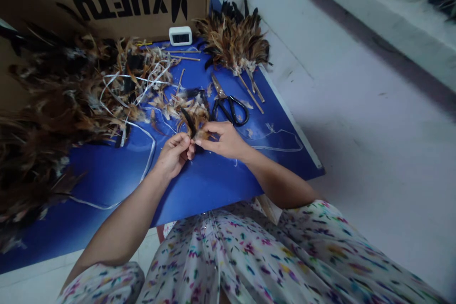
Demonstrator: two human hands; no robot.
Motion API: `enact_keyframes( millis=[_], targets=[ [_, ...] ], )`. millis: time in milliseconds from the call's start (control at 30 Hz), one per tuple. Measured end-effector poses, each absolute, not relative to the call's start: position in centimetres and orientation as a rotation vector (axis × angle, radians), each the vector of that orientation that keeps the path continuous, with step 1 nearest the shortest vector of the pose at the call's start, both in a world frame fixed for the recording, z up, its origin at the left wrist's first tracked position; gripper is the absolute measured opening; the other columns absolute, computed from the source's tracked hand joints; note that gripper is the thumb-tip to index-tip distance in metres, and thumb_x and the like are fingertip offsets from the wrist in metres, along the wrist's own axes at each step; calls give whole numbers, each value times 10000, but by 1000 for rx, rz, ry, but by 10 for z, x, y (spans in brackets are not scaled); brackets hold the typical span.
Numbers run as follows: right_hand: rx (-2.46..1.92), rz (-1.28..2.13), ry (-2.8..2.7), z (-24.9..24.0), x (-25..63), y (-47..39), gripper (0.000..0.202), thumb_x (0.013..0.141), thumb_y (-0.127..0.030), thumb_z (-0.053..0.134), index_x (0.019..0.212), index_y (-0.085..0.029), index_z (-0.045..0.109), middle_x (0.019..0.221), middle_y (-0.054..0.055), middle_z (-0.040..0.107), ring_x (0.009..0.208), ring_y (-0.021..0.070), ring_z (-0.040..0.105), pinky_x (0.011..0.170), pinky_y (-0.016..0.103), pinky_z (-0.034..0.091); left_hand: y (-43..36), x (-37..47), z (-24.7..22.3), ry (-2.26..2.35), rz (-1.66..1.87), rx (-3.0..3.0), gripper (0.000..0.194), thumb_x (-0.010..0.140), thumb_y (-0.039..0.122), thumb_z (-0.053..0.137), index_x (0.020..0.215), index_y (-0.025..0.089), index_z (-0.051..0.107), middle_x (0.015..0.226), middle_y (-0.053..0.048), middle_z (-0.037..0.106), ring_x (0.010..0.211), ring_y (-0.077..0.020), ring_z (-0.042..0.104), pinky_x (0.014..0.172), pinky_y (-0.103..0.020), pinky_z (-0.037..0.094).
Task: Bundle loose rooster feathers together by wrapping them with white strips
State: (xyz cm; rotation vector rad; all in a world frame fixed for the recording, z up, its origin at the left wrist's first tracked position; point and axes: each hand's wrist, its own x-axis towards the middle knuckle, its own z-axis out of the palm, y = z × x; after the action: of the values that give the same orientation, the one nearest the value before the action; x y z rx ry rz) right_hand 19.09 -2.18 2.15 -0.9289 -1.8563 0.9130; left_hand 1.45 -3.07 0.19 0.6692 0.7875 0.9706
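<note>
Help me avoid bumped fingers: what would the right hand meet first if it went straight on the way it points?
Probably the left hand, directly ahead of the right hand near the small feather bunch, though depth is unclear.

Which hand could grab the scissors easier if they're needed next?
Probably the right hand: the scissors lie just beyond it. The left hand is farther away. Both hands are at the feather tuft, so the right may need freeing first.

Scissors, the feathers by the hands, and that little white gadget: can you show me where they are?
Scissors (223, 97): head view, near the middle, around the pivot.
Feathers (190, 123): head view, on the dark one in the small bunch.
White gadget (180, 37): head view, on its dark screen.
</note>
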Motion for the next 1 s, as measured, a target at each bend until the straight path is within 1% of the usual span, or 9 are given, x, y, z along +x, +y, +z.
enact_keyframes(
  millis=[233, 333, 400, 567, 733, 1000],
  targets=[
    [-887, 783, -1888, 19, 190, -22, 136, 843, -259, 654, 769, -145, 669, 685, -15, 597, 636, 79, 520, 618, 212, 414, -31, 15, 2, 821, 986, 684, 384, 567, 371, 895, 643, 133, 603, 516, 18, 580, 419, -56, 480, 419, -161, 392],
    [-881, 746, -1892, 18, 190, -22, 168, 849, -277, 654, 738, -150, 653, 667, -21, 580, 621, 77, 507, 600, 213, 408, -31, 16, 2, 829, 988, 703, 385, 568, 382, 892, 646, 132, 610, 520, 18, 583, 414, -56, 478, 419, -164, 393],
    [-864, 744, -1885, 18, 190, -23, 154, 848, -269, 654, 744, -155, 654, 683, -17, 601, 628, 78, 522, 608, 215, 421, -31, 16, 2, 830, 988, 708, 385, 571, 382, 890, 639, 134, 604, 517, 20, 581, 413, -57, 478, 420, -165, 396],
    [-848, 774, -1861, 19, 190, -25, 98, 851, -254, 653, 839, -166, 694, 758, -6, 682, 661, 78, 579, 651, 217, 460, -30, 16, 3, 833, 997, 709, 376, 583, 375, 884, 633, 138, 597, 514, 22, 576, 419, -57, 476, 424, -165, 392],
    [-902, 762, -1831, 21, 189, -27, 85, 840, -245, 660, 825, -171, 699, 705, -16, 667, 623, 76, 564, 622, 211, 450, -31, 17, 5, 852, 1008, 722, 376, 590, 385, 877, 647, 140, 597, 516, 24, 567, 424, -59, 471, 424, -170, 387],
    [-882, 696, -1826, 16, 188, -25, 87, 844, -242, 657, 825, -168, 699, 698, -13, 649, 628, 82, 562, 623, 217, 444, -31, 17, 4, 865, 993, 774, 387, 587, 406, 873, 646, 144, 594, 524, 25, 571, 419, -61, 467, 427, -182, 388]
  ],
)
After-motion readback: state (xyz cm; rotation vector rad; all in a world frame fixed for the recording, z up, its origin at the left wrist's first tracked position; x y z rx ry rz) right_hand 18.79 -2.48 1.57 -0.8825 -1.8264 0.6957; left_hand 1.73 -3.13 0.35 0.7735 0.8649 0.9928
